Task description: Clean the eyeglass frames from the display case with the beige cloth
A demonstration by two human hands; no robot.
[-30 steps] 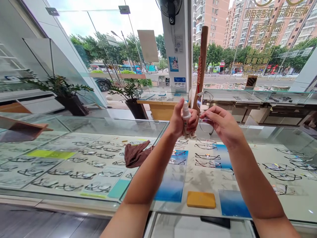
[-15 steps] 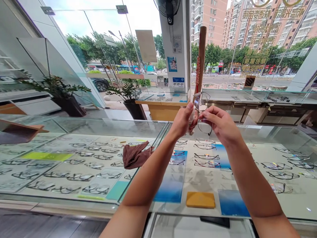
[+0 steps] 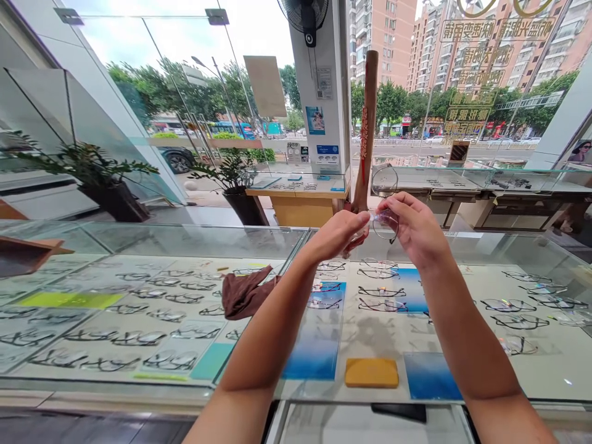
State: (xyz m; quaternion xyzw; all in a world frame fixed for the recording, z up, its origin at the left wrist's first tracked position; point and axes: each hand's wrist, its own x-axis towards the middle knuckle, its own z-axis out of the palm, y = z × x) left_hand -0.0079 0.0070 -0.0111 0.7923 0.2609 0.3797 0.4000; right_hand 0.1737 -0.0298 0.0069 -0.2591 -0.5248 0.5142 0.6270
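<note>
A pair of thin-rimmed eyeglasses (image 3: 385,182) is up in front of me over the glass counter, turned so that one lens is above the other. My right hand (image 3: 419,227) pinches it near the bridge with thumb and fingers. Close against the left edge of the lower lens is my left hand (image 3: 340,234), its thumb pressed toward curled fingers. Something clear seems to be in those fingers, too small to name. A brown cloth (image 3: 245,293) lies crumpled on the counter, left of my left forearm.
Under the glass countertop (image 3: 272,246) several rows of eyeglasses are laid out. A yellow case (image 3: 371,373) and a dark flat object (image 3: 398,412) lie nearer me. Beyond stand a wooden post (image 3: 370,123), potted plants (image 3: 243,203) and a further display case (image 3: 296,188).
My left hand has moved down from the upper lens to beside the lower one, its thumb now pointing right. The right hand still holds the eyeglasses. The view has shifted slightly.
</note>
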